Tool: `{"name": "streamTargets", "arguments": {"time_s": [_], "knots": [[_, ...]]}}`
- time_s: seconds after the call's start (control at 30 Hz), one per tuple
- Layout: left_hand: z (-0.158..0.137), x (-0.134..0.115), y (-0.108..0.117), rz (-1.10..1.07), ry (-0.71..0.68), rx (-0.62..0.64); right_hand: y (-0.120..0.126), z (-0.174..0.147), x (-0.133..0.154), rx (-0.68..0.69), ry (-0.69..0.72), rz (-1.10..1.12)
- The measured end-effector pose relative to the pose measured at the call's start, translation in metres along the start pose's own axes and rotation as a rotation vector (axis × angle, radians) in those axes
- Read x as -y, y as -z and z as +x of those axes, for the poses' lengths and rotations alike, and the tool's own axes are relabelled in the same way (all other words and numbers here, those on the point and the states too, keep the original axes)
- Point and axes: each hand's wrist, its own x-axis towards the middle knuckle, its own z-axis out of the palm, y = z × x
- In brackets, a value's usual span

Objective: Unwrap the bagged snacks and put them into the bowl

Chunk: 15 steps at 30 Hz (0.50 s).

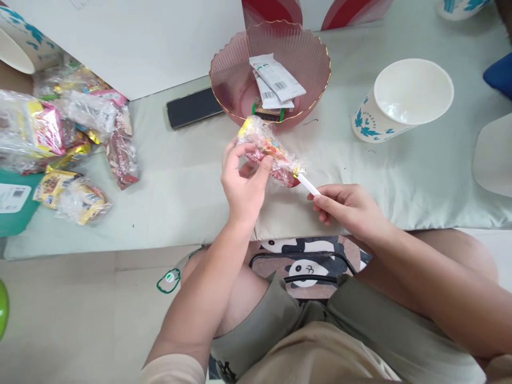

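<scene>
A clear, colourfully printed plastic wrapper with a white stick coming out of its lower right end is held between my two hands. It looks like a wrapped lollipop. My left hand grips the wrapper between thumb and fingers. The far end of the stick is pinched by my right hand. Just beyond the wrapper stands a pink ribbed glass bowl with a gold rim. Inside it lie white sachets and a small dark packet with green edges.
Left of the bowl lies a black phone. Crumpled snack wrappers pile up at the left, near a teal container. A white paper cup with blue leaves stands at the right. The table has a pale satin cloth.
</scene>
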Motion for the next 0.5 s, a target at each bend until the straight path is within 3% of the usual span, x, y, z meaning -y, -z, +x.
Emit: {"name": "streamTargets", "arguments": {"time_s": [0.13, 0.23, 0.37, 0.5], "knots": [[-0.001, 0.008, 0.002, -0.018, 0.052, -0.008, 0.018, -0.002, 0.003, 0.070, -0.034, -0.137], [-0.006, 0.003, 0.001, -0.063, 0.095, -0.020, 0.043, -0.007, 0.007, 0.037, -0.008, -0.356], [-0.015, -0.008, -0.005, -0.120, 0.156, 0.002, 0.072, -0.010, 0.006, -0.144, 0.082, -0.616], [-0.023, -0.018, -0.013, -0.078, 0.174, 0.062, 0.086, -0.002, -0.009, -0.510, 0.201, -0.839]]}}
